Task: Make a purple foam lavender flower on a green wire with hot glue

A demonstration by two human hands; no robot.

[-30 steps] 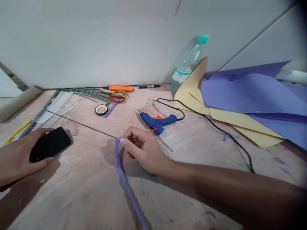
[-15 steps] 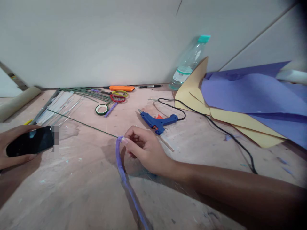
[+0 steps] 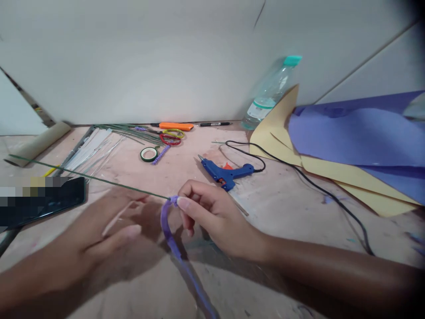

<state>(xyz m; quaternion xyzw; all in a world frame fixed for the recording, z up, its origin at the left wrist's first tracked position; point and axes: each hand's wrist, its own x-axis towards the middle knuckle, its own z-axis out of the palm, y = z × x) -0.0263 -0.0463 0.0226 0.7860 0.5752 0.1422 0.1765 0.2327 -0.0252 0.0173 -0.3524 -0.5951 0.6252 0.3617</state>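
Two hands low: right hand (image 3: 212, 217) pinching purple strip (image 3: 169, 230) on wire (image 3: 89, 178); left hand (image 3: 99, 235) blurred, open, empty; phone (image 3: 49, 201) part pixelated.

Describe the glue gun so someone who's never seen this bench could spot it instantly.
Start at the clear water bottle with the teal cap standing against the back wall, then drop toward the person's right hand. The glue gun lies on its side between them, black cord trailing from it. It is the only blue, pistol-shaped tool there, with an orange trigger.
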